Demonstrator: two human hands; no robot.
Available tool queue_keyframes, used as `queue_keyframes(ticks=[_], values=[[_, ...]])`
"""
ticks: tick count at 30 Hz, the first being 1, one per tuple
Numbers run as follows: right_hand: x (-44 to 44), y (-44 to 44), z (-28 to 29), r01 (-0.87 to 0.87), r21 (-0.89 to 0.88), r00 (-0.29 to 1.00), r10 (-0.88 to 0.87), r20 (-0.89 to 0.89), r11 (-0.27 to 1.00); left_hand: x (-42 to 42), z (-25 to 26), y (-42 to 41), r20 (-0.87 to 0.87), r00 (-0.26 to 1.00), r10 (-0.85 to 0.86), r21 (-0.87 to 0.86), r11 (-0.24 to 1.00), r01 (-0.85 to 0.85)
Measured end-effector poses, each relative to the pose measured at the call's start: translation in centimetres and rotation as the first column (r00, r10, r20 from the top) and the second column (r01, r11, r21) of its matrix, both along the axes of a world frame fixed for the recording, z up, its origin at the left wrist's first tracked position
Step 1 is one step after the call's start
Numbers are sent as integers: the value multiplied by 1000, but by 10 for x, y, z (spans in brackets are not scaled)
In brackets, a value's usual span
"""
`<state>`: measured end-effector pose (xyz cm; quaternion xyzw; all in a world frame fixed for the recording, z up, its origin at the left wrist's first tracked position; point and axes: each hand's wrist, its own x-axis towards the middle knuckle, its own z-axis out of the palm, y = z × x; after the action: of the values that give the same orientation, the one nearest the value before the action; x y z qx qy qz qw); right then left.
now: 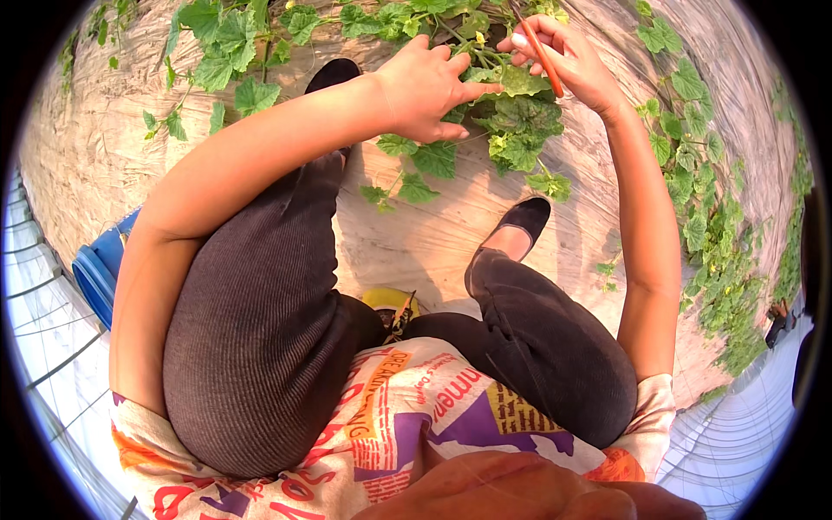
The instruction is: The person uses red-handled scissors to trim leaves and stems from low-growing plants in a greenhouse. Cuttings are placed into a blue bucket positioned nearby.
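Note:
At the top centre, my left hand (432, 88) is spread palm down over a vine plant (520, 123) with lobed green leaves and small yellow flowers. Its index finger reaches across a pale, curled leaf (523, 81); I see nothing held in it. My right hand (572, 62), on the other side of that leaf, grips a slim tool with an orange-red handle (543, 55). The tool's thin dark end (517, 10) points up and away among the stems, and its exact kind is unclear. Thick green stems (484, 58) lie between both hands.
Wrinkled plastic film (403, 260) covers the ground. Other vines (695, 149) run along the right and the upper left (221, 45). A blue bucket (97, 279) stands beyond my left arm, and a yellow object (383, 299) lies between my legs. Another person (780, 322) appears far right.

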<state>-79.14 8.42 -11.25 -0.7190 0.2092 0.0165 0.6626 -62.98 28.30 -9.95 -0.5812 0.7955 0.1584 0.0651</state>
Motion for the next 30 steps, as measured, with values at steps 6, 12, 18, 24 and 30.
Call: queue_keyframes(ticks=[6, 12, 18, 24, 30], values=[[72, 18, 8, -323, -249, 927, 253, -276, 913, -2, 3, 5, 68, 998, -14, 41, 999, 11], [72, -11, 3, 5, 416, 994, 39, -98, 909, -1, 5, 7, 33, 999, 2, 18, 1000, -3], [29, -35, 12, -195, 104, 971, 207, -115, 975, -3, 5, 7, 43, 999, -2, 34, 999, 0], [-6, -42, 33, -360, -71, 796, 267, -543, 930, -5, 2, 10, 26, 1000, 5, 10, 1000, -5], [29, -26, 20, -392, -127, 754, 239, -612, 911, -10, 2, 11, 47, 999, -14, 32, 999, 12]])
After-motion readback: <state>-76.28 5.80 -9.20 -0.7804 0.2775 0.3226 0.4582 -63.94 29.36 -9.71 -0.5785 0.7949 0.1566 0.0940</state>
